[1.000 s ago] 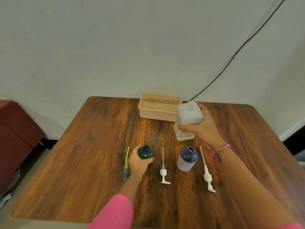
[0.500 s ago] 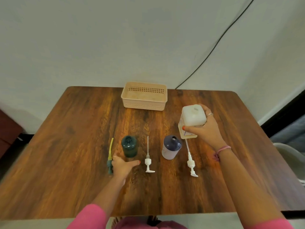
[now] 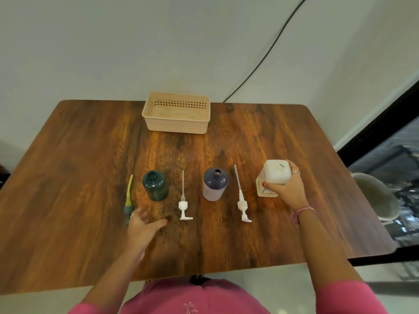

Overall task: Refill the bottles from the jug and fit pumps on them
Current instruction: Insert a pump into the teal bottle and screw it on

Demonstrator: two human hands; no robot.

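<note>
A white jug (image 3: 273, 177) stands on the table at the right, and my right hand (image 3: 287, 191) grips it from the side. A dark green bottle (image 3: 155, 185) and a purple bottle (image 3: 215, 187) stand uncapped in a row. A green pump with a yellow tube (image 3: 128, 201) lies left of the green bottle. One white pump (image 3: 184, 201) lies between the bottles, another white pump (image 3: 241, 200) right of the purple bottle. My left hand (image 3: 141, 228) hovers open over the table just in front of the green bottle, touching nothing.
A beige plastic basket (image 3: 177, 125) stands at the back middle of the wooden table (image 3: 79, 173). A black cable (image 3: 269, 48) runs down the wall behind. A pale chair (image 3: 376, 196) stands off the table's right edge.
My left hand let go of the green bottle and drew back toward me. My right hand carried the jug from the back near the basket to the right end of the row.
</note>
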